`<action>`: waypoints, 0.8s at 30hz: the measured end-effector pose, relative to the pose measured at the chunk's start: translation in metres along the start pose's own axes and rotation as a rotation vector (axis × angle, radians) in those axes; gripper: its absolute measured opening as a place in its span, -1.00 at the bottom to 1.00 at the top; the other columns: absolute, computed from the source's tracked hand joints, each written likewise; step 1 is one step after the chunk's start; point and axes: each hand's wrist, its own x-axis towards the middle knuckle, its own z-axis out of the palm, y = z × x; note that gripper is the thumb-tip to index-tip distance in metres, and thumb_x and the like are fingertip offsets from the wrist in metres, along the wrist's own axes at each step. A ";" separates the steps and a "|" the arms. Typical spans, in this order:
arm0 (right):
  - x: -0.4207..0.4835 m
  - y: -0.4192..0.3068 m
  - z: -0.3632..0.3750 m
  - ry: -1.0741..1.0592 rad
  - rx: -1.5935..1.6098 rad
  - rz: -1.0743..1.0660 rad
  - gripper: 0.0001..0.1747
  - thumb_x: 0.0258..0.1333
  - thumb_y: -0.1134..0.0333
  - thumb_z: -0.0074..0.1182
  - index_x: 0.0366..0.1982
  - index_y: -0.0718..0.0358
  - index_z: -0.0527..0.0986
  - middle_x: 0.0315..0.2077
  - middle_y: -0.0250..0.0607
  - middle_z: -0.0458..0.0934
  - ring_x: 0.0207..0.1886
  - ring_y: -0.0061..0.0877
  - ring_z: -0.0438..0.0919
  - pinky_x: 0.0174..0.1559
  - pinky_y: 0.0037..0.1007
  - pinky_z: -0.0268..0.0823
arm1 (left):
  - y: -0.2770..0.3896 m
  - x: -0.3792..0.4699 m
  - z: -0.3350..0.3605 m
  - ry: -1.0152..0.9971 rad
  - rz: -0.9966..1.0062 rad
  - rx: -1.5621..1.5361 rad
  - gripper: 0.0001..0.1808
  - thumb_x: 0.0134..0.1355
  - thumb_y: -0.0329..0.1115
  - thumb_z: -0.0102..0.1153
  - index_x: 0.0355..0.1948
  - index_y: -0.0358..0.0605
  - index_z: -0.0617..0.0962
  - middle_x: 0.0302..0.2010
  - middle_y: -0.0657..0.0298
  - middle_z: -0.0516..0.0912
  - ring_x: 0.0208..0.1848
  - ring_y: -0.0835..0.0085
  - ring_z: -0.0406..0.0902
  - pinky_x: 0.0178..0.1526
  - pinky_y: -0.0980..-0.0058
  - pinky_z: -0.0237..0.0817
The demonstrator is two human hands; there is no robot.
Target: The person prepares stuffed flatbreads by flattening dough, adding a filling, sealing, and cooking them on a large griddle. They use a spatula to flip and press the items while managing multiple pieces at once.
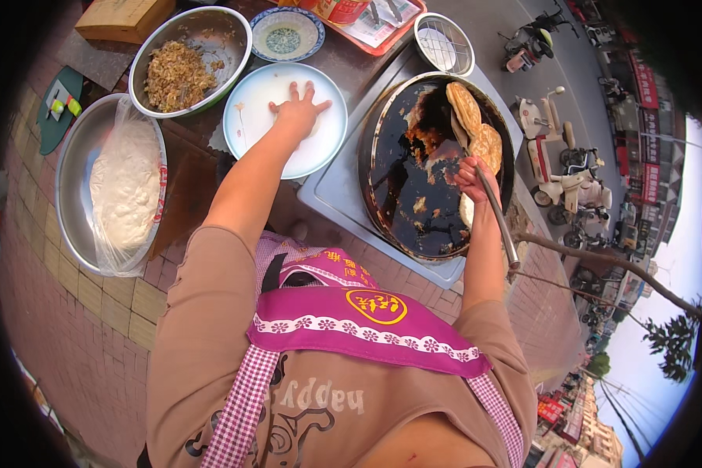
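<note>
My left hand (300,114) lies palm down with fingers spread on a white plate (329,139) with a blue rim. Something pale shows at the edge of the palm, mostly hidden. In my right hand (477,175) is the metal handle of a spatula (496,206). Its blade is partly hidden by browned flatbreads at the right side of a round black griddle pan (395,175). One flatbread (463,106) is tilted up near the rim, and another flatbread (487,145) sits closer to my hand. A paler piece of dough (466,209) peeks out beside my right wrist. Dark oil and browned crumbs mark the pan.
Left of the plate stand a steel bowl of chopped filling (178,76) and a basin (73,169) holding dough (126,187) under plastic film. Beyond are a patterned bowl (284,40), a red tray (380,50) and a wire-racked bowl (444,44). Scooters (567,175) line the street.
</note>
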 end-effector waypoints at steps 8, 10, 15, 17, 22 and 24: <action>-0.018 -0.065 0.026 -0.053 0.082 0.030 -0.65 0.41 0.22 -0.18 -0.54 0.12 0.32 -0.73 -0.54 0.08 -0.74 -0.70 -0.01 -0.56 -0.56 -0.10 | -0.002 0.000 0.009 0.098 0.019 -0.020 -0.30 0.27 -0.42 -0.06 0.32 0.72 0.31 0.52 0.17 -0.08 0.51 -0.12 -0.13 0.05 -0.50 0.24; -0.018 -0.072 0.028 -0.047 0.082 0.027 -0.65 0.42 0.25 -0.19 -0.55 0.13 0.29 -0.74 -0.53 0.10 -0.76 -0.69 -0.02 -0.58 -0.55 -0.10 | -0.002 0.002 0.009 0.072 0.001 -0.032 0.19 -0.27 -0.58 0.35 0.36 0.74 0.22 0.54 0.20 -0.16 0.54 -0.07 -0.20 0.12 -0.45 0.22; -0.015 -0.067 0.023 -0.043 0.029 0.056 -0.65 0.41 0.21 -0.17 -0.54 0.13 0.32 -0.73 -0.54 0.09 -0.75 -0.69 0.01 -0.59 -0.54 -0.09 | -0.001 0.003 0.006 0.017 -0.016 -0.051 0.45 -0.54 -0.66 0.56 0.38 0.74 0.18 0.55 0.21 -0.20 0.55 -0.05 -0.25 0.14 -0.43 0.22; -0.013 -0.054 0.017 -0.104 -0.009 0.106 -0.65 0.40 0.18 -0.15 -0.52 0.13 0.34 -0.74 -0.55 0.08 -0.74 -0.70 0.03 -0.59 -0.54 -0.09 | -0.001 0.003 0.003 0.004 -0.007 -0.043 0.45 -0.53 -0.65 0.56 0.38 0.74 0.17 0.55 0.21 -0.20 0.54 -0.06 -0.24 0.14 -0.42 0.23; -0.016 0.016 0.000 0.113 -0.141 0.167 -0.54 0.43 0.03 -0.20 -0.57 0.07 0.30 -0.72 -0.56 0.05 -0.71 -0.69 0.00 -0.60 -0.53 -0.11 | -0.003 -0.001 -0.001 0.010 0.033 0.015 0.47 -0.55 -0.56 0.60 0.40 0.74 0.12 0.54 0.17 -0.22 0.53 -0.10 -0.22 0.08 -0.38 0.32; -0.035 0.050 -0.005 0.188 -0.198 0.176 -0.53 0.43 0.00 -0.21 -0.59 0.06 0.25 -0.73 -0.54 0.08 -0.71 -0.69 0.03 -0.61 -0.52 -0.10 | -0.001 -0.002 -0.003 -0.002 0.046 0.023 0.46 -0.56 -0.56 0.60 0.40 0.72 0.14 0.54 0.17 -0.20 0.53 -0.13 -0.21 0.09 -0.39 0.29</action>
